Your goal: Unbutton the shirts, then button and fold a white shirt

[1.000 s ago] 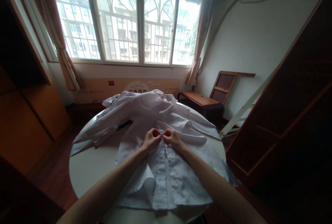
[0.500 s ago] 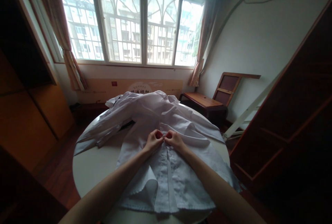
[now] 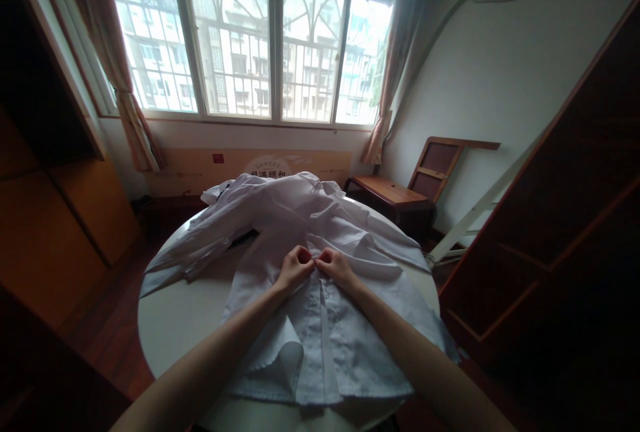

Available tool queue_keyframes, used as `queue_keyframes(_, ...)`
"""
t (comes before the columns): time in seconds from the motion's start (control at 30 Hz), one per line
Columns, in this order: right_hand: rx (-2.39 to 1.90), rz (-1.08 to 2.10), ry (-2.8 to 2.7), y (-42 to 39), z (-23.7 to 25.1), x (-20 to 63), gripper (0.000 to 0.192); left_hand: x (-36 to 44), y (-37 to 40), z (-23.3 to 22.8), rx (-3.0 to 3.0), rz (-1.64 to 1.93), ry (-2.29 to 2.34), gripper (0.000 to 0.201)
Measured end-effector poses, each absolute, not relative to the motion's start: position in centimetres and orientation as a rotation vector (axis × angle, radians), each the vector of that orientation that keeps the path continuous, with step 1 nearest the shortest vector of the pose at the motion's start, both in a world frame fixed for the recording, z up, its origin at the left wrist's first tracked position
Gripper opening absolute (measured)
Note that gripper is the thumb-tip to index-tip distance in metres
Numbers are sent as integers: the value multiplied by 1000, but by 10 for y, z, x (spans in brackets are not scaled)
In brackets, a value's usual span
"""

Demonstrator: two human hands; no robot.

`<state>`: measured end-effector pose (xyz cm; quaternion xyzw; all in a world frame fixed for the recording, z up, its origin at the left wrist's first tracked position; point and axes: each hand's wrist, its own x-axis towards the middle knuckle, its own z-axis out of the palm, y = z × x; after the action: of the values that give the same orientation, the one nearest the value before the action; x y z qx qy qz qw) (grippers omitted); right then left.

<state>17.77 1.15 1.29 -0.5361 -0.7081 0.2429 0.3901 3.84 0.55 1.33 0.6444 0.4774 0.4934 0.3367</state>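
Note:
A white long-sleeved shirt point(image 3: 280, 219) lies spread over a round white table point(image 3: 165, 332), its hem toward me and one front corner curled back at the left. Along its middle runs the front placket, where both hands meet. My left hand point(image 3: 297, 268) is closed, thumb and finger pinching the placket edge. Close beside it, fingertips nearly touching, my right hand point(image 3: 334, 267) pinches the same edge from the right. Any button between the fingertips is too small to make out.
Behind the table stand a long printed cardboard box point(image 3: 200, 172) and a low wooden bench point(image 3: 390, 192). Orange-brown cabinets point(image 3: 95, 212) are at the left, a dark wooden panel point(image 3: 545, 239) leans at the right. A barred window point(image 3: 230, 52) fills the back.
The view has shifted very slightly. Both hands stay at the same spot on the placket, with only a small shift of the fingers.

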Motion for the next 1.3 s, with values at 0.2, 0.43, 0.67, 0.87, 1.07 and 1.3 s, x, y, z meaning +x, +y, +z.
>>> queue_keyframes(0.2,-1364,648,-1773,10,15,179,13,40,1,14,1879,1237,1399,10)
queue_keyframes(0.43,-1354,611,-1780,9,17,179,14,40,4,10,1945,1157,1376,11)
queue_keyframes(0.67,-1358,617,-1757,12,12,180,13,38,2,12,1914,1179,1298,12)
queue_keyframes(0.87,-1355,659,-1752,15,10,180,12,37,0,15,1900,1201,1309,11)
queue_keyframes(1.07,-1400,599,-1815,13,12,179,12,39,0,15,1896,1210,1350,9)
queue_keyframes(1.3,-1440,592,-1855,14,10,180,11,41,-1,15,1901,1208,1366,8)
